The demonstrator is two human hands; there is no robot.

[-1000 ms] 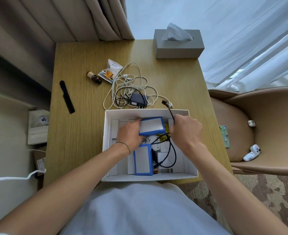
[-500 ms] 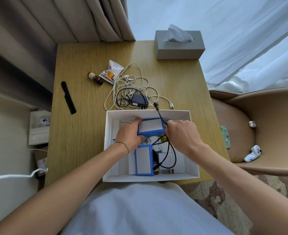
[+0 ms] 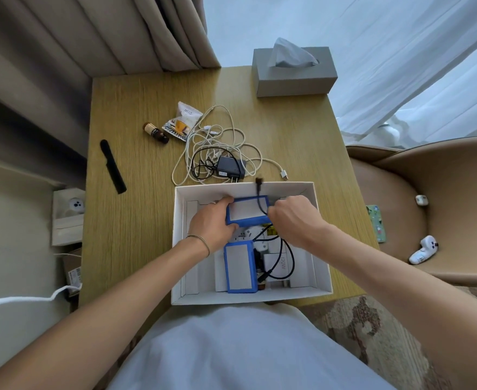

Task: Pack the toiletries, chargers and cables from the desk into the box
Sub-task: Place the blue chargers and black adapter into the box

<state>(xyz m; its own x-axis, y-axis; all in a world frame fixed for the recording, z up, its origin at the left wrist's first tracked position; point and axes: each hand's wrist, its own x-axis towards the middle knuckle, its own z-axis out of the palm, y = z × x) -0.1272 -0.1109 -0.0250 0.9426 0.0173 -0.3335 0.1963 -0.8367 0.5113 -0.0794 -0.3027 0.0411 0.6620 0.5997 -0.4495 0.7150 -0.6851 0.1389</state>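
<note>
The wooden desk (image 3: pixel 136 220) is stretching out beyond both sets of fingers, and the white box (image 3: pixel 323 273) is sitting on its near edge, walls enclosing both hands. A grey tissue box (image 3: pixel 295 77) is standing at the far edge, well beyond the fingertips.

The left hand (image 3: pixel 213 225) is reaching into the box with its fingers wrapping the left end of a blue-edged pack (image 3: pixel 247 211), thumb underneath and fingers over the far rim, so the pack is being gripped just above the box floor. The right hand (image 3: pixel 293 220) is curling into a clench just right of that pack, pinching a black cable (image 3: pixel 289 257) whose plug end is sticking up past the knuckles toward the far wall, while the rest is looping down nearer the body.

A second blue-edged pack (image 3: pixel 238 267) is lying flat in the box, just nearer than the left fingers, beside a white charger (image 3: pixel 281 267) under the cable loop.

Beyond the fingertips, outside the box, a tangle of white cables (image 3: pixel 217 139) is lying around a black adapter (image 3: pixel 229 168). Further to the left of the left fingers, a printed sachet (image 3: pixel 184 122), a small brown bottle (image 3: pixel 155 132) and a black comb (image 3: pixel 113 166) are resting on the desk.
</note>
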